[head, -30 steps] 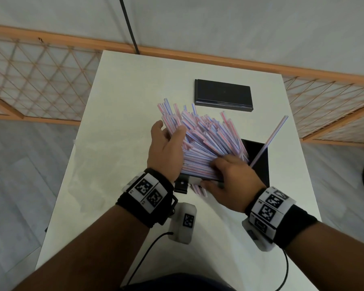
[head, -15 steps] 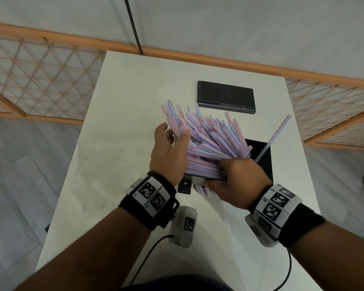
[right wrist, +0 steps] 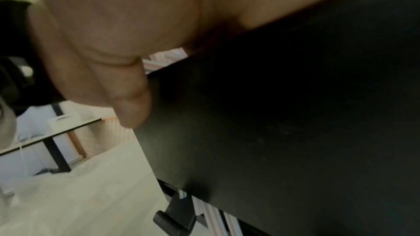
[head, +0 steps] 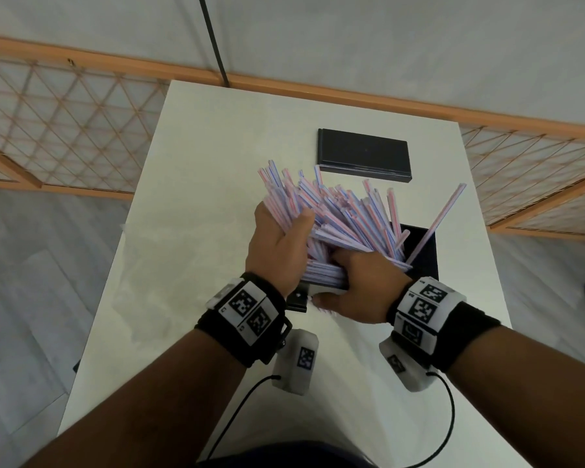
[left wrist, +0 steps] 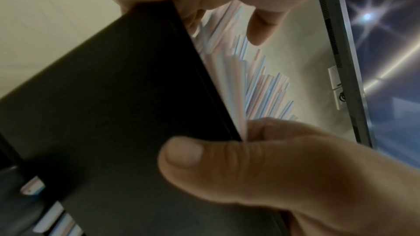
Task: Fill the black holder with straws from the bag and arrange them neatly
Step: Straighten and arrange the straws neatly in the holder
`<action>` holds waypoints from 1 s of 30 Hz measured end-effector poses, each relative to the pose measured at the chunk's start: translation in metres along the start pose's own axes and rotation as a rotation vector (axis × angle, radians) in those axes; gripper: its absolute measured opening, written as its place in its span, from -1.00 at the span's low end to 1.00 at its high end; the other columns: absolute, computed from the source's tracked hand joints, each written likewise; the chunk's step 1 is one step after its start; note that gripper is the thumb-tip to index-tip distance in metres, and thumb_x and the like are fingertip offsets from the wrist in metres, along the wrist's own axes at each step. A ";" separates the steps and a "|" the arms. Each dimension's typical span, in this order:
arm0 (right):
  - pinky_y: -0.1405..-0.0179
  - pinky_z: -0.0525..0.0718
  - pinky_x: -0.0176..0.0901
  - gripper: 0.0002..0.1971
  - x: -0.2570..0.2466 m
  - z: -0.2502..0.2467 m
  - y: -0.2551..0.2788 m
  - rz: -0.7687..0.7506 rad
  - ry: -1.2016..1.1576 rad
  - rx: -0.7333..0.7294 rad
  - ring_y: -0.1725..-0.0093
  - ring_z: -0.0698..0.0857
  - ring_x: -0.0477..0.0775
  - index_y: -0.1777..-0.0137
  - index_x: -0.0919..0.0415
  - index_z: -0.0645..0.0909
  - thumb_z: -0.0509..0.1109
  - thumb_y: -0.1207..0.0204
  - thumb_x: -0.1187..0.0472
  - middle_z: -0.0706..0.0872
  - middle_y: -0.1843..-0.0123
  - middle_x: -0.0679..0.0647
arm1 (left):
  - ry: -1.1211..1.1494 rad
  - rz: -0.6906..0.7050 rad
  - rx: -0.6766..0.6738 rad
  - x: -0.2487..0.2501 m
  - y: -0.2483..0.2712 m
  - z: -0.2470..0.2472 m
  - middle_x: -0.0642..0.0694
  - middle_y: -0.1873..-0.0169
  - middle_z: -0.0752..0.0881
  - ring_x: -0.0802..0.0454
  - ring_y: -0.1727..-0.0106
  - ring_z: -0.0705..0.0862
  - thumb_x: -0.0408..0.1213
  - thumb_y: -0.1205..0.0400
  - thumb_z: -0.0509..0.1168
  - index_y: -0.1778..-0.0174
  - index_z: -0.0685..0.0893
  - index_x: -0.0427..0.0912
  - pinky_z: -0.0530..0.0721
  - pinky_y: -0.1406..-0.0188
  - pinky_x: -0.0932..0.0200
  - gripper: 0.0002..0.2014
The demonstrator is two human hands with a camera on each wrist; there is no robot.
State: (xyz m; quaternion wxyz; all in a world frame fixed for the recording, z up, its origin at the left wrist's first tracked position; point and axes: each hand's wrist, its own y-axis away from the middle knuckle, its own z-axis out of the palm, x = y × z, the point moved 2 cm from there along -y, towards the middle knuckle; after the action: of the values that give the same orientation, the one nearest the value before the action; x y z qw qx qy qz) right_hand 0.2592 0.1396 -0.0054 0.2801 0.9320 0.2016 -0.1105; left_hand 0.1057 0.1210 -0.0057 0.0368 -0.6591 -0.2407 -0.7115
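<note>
Near table edge: right hand (head: 358,285) curled over the black holder (head: 423,251) rim. Left hand (head: 277,244) grips the straws (head: 345,217) fanned in it. Light, slippery, springy; best squeezed mid-bundle. Lid (head: 363,154) lies farther back.

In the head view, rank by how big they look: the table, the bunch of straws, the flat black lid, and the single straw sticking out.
1. Table
2. Bunch of straws
3. Flat black lid
4. Single straw
</note>
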 end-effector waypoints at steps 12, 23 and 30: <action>0.14 0.62 -0.08 -0.50 0.000 -0.011 -0.022 0.023 -0.067 -0.225 0.14 0.67 0.02 0.07 0.04 0.55 0.63 -0.25 -0.28 0.65 0.16 -0.12 | 0.064 0.051 0.168 0.022 -0.006 -0.007 -0.03 -0.23 0.73 0.15 -0.05 0.79 -0.11 -0.57 0.52 -0.49 0.45 -0.11 0.79 -0.12 0.12 -0.39; -0.26 0.69 0.03 -0.35 -0.001 -0.012 -0.025 0.014 -0.162 -0.277 -0.12 0.74 0.01 -0.26 -0.06 0.61 0.73 -0.16 -0.10 0.75 -0.16 -0.11 | 0.014 0.170 0.160 0.015 -0.001 -0.007 -0.14 -0.15 0.77 -0.02 0.01 0.75 0.11 -0.67 0.19 -0.53 0.40 -0.13 0.68 -0.08 0.06 -0.43; -0.18 0.69 -0.05 -0.26 -0.003 -0.018 -0.018 -0.047 -0.180 -0.125 -0.10 0.72 -0.04 -0.24 -0.09 0.58 0.75 -0.05 -0.20 0.74 -0.11 -0.15 | -0.010 0.300 0.170 0.017 0.001 -0.011 0.08 -0.03 0.69 0.21 -0.04 0.68 -0.05 -0.76 0.08 -0.30 0.56 -0.17 0.66 -0.15 0.09 -0.66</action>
State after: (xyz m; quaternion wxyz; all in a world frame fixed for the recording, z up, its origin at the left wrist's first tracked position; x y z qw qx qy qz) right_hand 0.2500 0.1627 0.0022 0.3521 0.8940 0.2040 -0.1874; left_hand 0.0934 0.1202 0.0106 0.1969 -0.6858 -0.1992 -0.6718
